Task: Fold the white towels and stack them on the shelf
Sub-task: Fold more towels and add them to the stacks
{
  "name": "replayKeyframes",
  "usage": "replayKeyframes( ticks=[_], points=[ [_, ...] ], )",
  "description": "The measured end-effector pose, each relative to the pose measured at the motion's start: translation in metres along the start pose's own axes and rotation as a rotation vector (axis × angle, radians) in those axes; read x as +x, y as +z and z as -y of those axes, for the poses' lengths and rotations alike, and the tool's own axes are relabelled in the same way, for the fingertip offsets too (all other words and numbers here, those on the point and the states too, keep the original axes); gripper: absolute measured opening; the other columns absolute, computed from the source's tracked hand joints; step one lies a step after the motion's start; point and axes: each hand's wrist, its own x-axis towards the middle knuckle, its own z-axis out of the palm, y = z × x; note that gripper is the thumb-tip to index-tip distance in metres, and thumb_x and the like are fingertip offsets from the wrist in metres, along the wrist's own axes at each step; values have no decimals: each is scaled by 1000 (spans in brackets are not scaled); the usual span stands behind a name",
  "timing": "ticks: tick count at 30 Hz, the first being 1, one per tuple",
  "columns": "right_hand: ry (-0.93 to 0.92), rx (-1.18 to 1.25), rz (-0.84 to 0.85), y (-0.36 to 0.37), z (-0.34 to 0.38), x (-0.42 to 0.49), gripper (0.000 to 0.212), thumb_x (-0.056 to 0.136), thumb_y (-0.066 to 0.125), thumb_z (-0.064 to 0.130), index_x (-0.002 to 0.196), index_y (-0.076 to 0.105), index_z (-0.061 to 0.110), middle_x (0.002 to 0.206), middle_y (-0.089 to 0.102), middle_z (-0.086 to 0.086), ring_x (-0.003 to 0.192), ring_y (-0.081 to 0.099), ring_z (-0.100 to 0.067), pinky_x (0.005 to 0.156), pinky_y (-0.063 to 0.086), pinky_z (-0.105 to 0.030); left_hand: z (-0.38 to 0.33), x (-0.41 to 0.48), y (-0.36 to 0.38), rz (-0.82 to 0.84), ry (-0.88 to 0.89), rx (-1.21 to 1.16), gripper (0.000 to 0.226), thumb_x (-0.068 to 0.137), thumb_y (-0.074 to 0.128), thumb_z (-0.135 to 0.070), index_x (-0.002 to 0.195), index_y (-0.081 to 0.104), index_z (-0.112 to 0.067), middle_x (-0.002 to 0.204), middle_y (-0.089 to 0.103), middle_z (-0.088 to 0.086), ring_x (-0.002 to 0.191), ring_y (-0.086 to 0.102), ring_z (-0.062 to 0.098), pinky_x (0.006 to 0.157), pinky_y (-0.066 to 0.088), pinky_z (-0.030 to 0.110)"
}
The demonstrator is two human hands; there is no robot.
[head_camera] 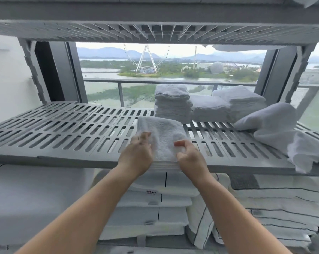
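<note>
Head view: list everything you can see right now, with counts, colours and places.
Shelf: one, grey, slotted, across the middle.
Towel being folded: one, white, shelf front centre.
Folded towel stacks: about three, white, shelf rear right.
Loose towels: a heap, white, shelf right end.
Striped linens: several, white with dark lines, below the shelf.
Left hand: on the towel's near left edge.
Right hand: on its near right edge.

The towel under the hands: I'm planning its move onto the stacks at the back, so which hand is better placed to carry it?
Probably the right hand: it grips the towel on the side nearer the folded stacks, back right. The left hand would cross over.
</note>
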Motion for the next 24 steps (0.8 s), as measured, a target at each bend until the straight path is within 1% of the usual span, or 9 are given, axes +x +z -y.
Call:
replayKeyframes(
  ticks=[4,7,11,13,15,18,19,22,24],
  points=[
    [-28,117,-17,-6,-3,-6,48,81,47,1,116,61,30,104,67,8,54,55,-2,57,44,-23,-17,-7,-2,-47,33,-59,41,103,37,-24,143,34,-31,137,41,17,105,59,37,90,49,46],
    [-40,201,-45,-10,-4,-8,53,78,46,-3,115,62,32,103,69,8,50,52,-1,53,43,-21,-31,-6,-2,-87,42,-39,41,102,40,-22,142,38,-30,138,42,16,106,60,37,89,49,44],
    [-79,246,-135,-26,-6,-4,56,76,45,-2,113,62,37,94,70,9,45,50,-4,48,42,-20,-53,1,-4,-191,143,15,44,99,43,-19,142,40,-30,132,45,12,103,60,38,78,50,43],
    [-94,230,-206,-39,-5,3,56,77,46,1,114,62,40,91,70,11,50,55,-5,49,44,-21,-66,10,-4,-257,208,9,43,99,44,-21,139,39,-34,126,46,7,95,62,35,70,46,38],
    [-110,189,-288,-55,-2,13,56,76,45,4,113,60,42,90,67,17,61,60,-4,50,44,-18,-81,25,-3,-318,256,-14,42,99,44,-22,138,38,-38,123,48,5,91,61,33,68,41,35],
    [-125,128,-410,-82,2,37,56,77,43,5,113,58,45,95,62,21,76,59,-1,55,40,-12,-107,58,3,-354,323,-67,43,100,44,-22,140,39,-37,125,47,5,95,62,36,72,48,41],
    [-128,102,-438,-91,2,46,56,77,43,5,114,57,45,99,62,18,80,59,-3,59,40,-13,-115,71,6,-360,350,-82,43,100,44,-22,140,39,-37,125,47,5,95,62,36,73,51,43],
    [-148,55,-517,-115,0,76,56,77,42,3,117,57,38,107,64,3,90,61,-23,72,51,-35,-138,113,18,-378,416,-132,42,100,46,-23,139,43,-37,123,49,5,93,63,36,72,55,46],
    [-158,-10,-566,-130,0,98,55,77,42,1,120,59,30,108,65,-2,93,61,-27,80,52,-40,-150,140,27,-376,450,-162,41,100,46,-23,139,44,-35,121,49,7,91,64,36,70,56,49]
  ],
)
